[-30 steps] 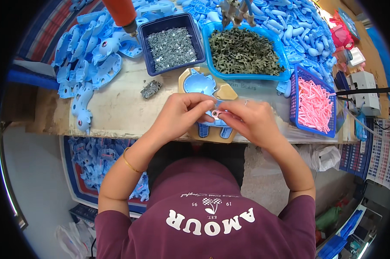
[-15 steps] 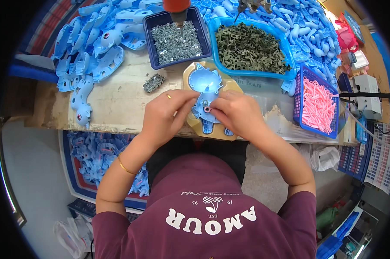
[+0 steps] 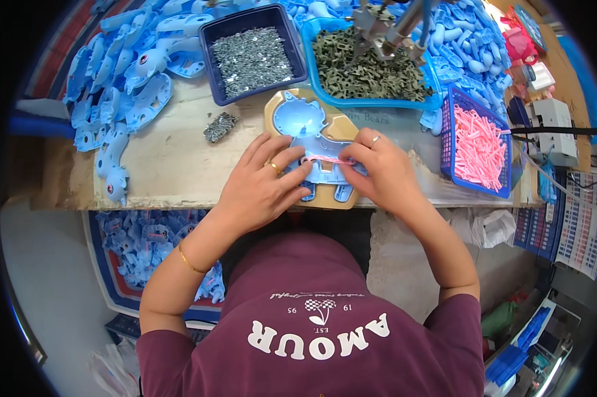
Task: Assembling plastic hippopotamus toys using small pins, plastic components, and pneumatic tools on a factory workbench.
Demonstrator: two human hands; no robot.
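Observation:
In front of me a pale-blue animal-shaped plastic toy half (image 3: 300,119), hollow side up, lies in a tan holding block (image 3: 347,127). Across its body runs a thin pink plastic strip (image 3: 326,159) with a ring-like end at the left. The thumb and forefinger of my left hand (image 3: 262,177) close on that ringed end, while its other fingers fan out over the toy half. At the strip's other end my right hand (image 3: 388,171) pinches it between thumb and fingers, partly hiding the tip.
Behind the block stand a dark-blue bin of small metal parts (image 3: 209,73) and a light-blue tray of dark-green parts (image 3: 378,102), beneath metal tooling (image 3: 384,36). A purple basket (image 3: 449,149) holds pink strips. Blue shells (image 3: 150,102) pile up left; a screw heap (image 3: 220,127) lies nearby.
The pink strip, showing only its ringed end before, now stretches between my hands across the toy half. My right hand has moved right, my left fingers have spread, and the view has shifted slightly.

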